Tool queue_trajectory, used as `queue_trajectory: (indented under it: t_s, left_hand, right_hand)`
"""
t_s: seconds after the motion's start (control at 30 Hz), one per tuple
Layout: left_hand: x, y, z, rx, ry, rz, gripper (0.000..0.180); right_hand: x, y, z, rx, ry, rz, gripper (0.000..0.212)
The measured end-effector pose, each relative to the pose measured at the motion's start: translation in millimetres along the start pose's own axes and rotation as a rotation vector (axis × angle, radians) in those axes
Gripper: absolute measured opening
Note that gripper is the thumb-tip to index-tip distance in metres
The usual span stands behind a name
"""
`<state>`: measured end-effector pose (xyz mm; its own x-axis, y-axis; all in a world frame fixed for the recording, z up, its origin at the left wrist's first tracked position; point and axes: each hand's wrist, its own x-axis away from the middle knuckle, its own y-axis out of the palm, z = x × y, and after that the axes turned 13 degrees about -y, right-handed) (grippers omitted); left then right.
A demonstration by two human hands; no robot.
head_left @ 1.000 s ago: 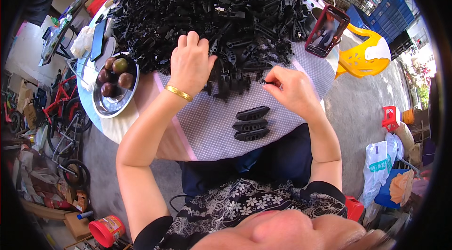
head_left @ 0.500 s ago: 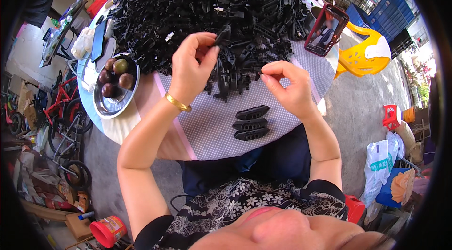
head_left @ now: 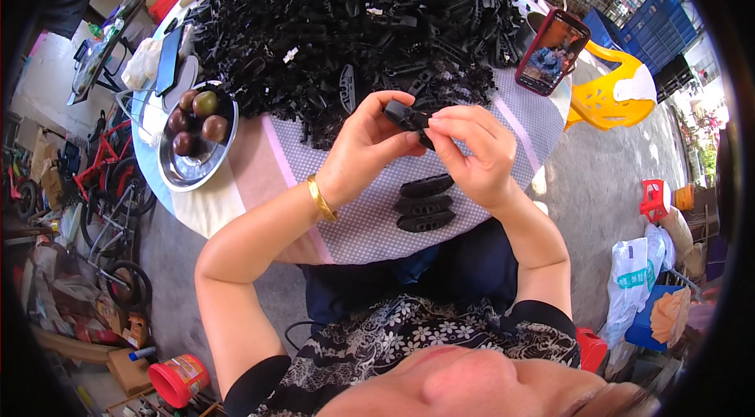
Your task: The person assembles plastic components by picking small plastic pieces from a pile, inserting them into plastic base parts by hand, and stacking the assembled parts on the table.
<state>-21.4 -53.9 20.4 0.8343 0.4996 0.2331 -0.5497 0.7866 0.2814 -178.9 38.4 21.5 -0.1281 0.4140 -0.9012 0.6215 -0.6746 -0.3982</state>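
Observation:
Between my hands is a black plastic part [head_left: 403, 113], held above the near side of the round table. My left hand [head_left: 373, 138] is closed around its left end. Thumb and fingertips of my right hand [head_left: 474, 148] pinch its right end, where a small dark piece may sit; the fingers partly hide it. Just below, three long black slotted pieces [head_left: 425, 204] lie in a stack of rows on the dotted cloth. Beyond my hands spreads a big heap of black plastic parts [head_left: 346, 24].
A metal bowl [head_left: 194, 179] of dark round fruit stands at the table's left, near a dark blue phone [head_left: 167, 62]. A propped phone [head_left: 552, 52] with a lit screen is at the right, before a yellow chair [head_left: 613, 95]. A red bucket [head_left: 179, 380] sits on the floor at lower left.
My left hand has come nearer and to the right with the black part. My right hand has moved left to meet it, and both now grip the part together.

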Motion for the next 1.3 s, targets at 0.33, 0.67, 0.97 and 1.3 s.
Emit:
queue_trajectory:
  t_s: [0.33,0.67,0.97,1.3]
  left_hand:
    - [3,4,-1,0.050,0.023,0.051,0.039]
    - [10,5,-1,-0.187,0.261,0.114,0.027]
    - [10,6,6,-0.666,0.520,0.245,0.043]
    - [17,2,-2,-1.077,0.286,-0.135,0.035]
  right_hand:
    - [1,-3,-6,0.160,-0.103,-0.157,0.022]
    - [7,-1,-7,-0.900,0.874,-0.028,0.031]
    - [9,-8,3,-0.692,0.778,-0.267,0.028]
    - [16,-9,20,-0.062,0.283,-0.584,0.025]
